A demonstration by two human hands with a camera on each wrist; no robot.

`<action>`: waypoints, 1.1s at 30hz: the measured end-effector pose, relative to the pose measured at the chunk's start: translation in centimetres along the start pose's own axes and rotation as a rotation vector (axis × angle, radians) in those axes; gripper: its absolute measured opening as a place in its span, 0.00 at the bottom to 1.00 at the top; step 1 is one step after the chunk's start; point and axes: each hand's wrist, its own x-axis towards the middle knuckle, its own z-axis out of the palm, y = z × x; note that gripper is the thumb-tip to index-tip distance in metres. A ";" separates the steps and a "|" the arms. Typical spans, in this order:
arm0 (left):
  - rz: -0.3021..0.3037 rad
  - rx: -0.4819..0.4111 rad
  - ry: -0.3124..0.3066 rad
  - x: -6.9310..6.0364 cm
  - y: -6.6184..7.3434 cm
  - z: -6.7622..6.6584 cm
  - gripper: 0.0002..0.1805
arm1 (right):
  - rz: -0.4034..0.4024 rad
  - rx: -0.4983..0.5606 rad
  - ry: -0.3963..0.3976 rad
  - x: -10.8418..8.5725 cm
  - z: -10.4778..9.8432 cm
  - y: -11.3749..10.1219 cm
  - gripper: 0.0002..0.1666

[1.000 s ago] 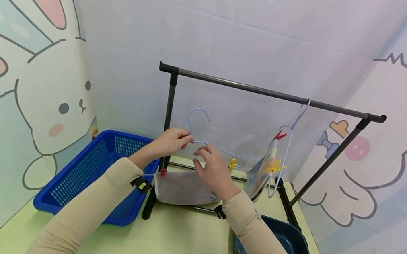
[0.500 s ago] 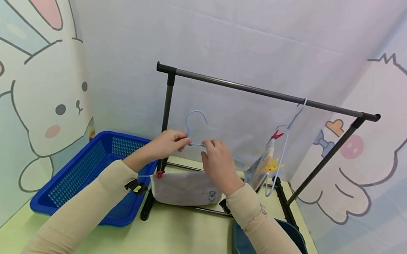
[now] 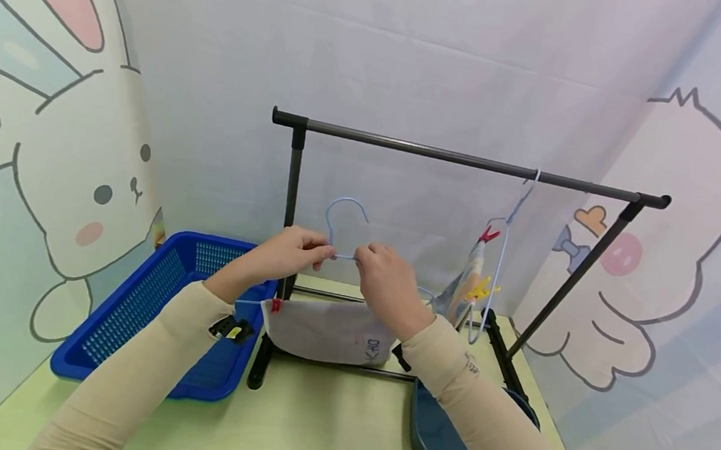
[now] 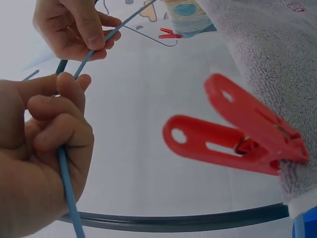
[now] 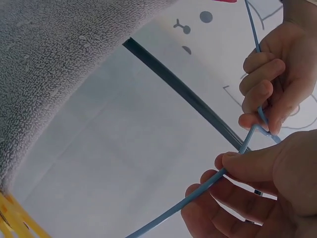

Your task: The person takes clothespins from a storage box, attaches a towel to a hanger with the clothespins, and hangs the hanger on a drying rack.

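Between my two hands is a light-blue wire hanger [image 3: 345, 257], its hook pointing up. My left hand [image 3: 296, 254] pinches it just left of the hook's base. My right hand [image 3: 390, 285] pinches the wire to the right of the hook, thumb against fingers in the right wrist view. A grey towel [image 3: 325, 329] with dark lettering hangs from the hanger's lower bar. A red clothespin [image 4: 237, 129] clips the towel's left corner. Yellow clothespins [image 5: 20, 218] grip its other end in the right wrist view.
Behind my hands stands a drying rack [image 3: 406, 145] with a dark bar. A second hanger [image 3: 503, 266] hangs from it with a patterned cloth [image 3: 458, 287] clipped on. At left lies a blue basket [image 3: 101, 324]; a dark teal basin [image 3: 439, 432] sits at right, partly under my sleeve.
My right hand has moved up from beside the hanger and taken hold of its wire right of the hook. My left hand keeps its pinch. The view has shifted slightly.
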 end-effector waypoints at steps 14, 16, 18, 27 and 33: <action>0.030 -0.013 0.010 -0.9 0.7 -1.8 0.10 | 0.016 -0.010 -0.176 0.7 -3.0 0.1 0.05; 0.039 -0.014 0.020 -0.9 0.8 -1.8 0.10 | 0.012 -0.020 -0.217 0.8 -3.4 0.1 0.05; 0.052 -0.015 0.031 -0.9 0.9 -1.8 0.09 | 0.010 -0.035 -0.268 0.9 -3.9 0.1 0.05; 0.106 0.023 0.053 -0.8 2.2 -1.6 0.10 | -0.029 -0.118 -0.402 1.6 -5.2 0.6 0.08; 0.088 0.059 0.048 -0.5 3.1 -1.7 0.10 | -0.004 -0.116 -0.493 2.5 -5.8 1.3 0.12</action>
